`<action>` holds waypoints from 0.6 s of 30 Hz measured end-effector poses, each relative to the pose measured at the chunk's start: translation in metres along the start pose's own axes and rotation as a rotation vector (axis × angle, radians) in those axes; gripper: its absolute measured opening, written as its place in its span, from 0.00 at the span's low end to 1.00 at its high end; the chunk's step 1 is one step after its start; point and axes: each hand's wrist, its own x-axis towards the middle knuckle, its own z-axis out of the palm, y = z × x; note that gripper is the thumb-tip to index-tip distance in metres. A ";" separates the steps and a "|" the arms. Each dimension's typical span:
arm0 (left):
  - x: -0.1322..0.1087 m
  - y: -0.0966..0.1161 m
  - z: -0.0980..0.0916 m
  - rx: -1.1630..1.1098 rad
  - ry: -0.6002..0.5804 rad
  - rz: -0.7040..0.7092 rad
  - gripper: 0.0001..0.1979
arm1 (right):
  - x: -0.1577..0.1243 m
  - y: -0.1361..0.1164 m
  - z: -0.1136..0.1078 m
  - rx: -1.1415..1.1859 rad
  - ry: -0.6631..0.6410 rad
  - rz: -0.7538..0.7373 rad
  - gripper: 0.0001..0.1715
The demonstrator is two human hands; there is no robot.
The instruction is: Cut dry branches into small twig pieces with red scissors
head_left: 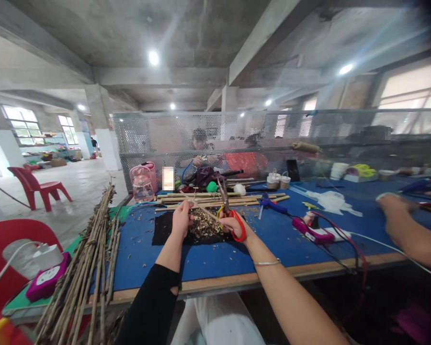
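My left hand [182, 219] pinches the upper end of a thin twig [206, 212] above the table. In my right hand [236, 226] are scissors [241, 225] with red handles, their blades pointing up and away. The twig slants down to the right, and its lower end meets the fingers of my right hand. Below and between the hands lies a heap of dry brown plant pieces [204, 224] on a black cloth [162, 227]. Long pale sticks [172, 205] lie just behind the cloth.
A bundle of dry stalks [89, 254] rests along the table's left end. To the right are a blue glue gun [273, 205], a purple power strip [311, 231] with cables and a clear plastic bag [335, 202]. Another person's arm [402, 225] reaches in at the far right. A perforated metal screen [158, 139] stands behind.
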 end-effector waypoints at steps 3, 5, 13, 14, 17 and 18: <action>0.000 0.001 0.004 -0.143 -0.114 0.001 0.17 | -0.001 -0.002 0.001 -0.016 -0.040 0.029 0.13; 0.001 0.000 0.003 -0.123 -0.065 0.014 0.13 | -0.001 -0.003 0.000 0.026 -0.039 0.039 0.14; 0.009 -0.006 -0.015 0.118 0.258 0.059 0.09 | 0.001 -0.001 -0.005 0.225 -0.210 0.072 0.13; 0.011 -0.008 -0.017 0.089 0.269 0.045 0.10 | 0.001 0.000 -0.006 0.230 -0.218 0.068 0.13; 0.016 -0.013 -0.020 0.017 0.280 -0.006 0.15 | 0.001 0.004 -0.007 0.262 -0.219 0.046 0.12; 0.017 -0.015 -0.020 0.015 0.270 -0.014 0.15 | 0.002 0.004 -0.007 0.276 -0.214 0.041 0.12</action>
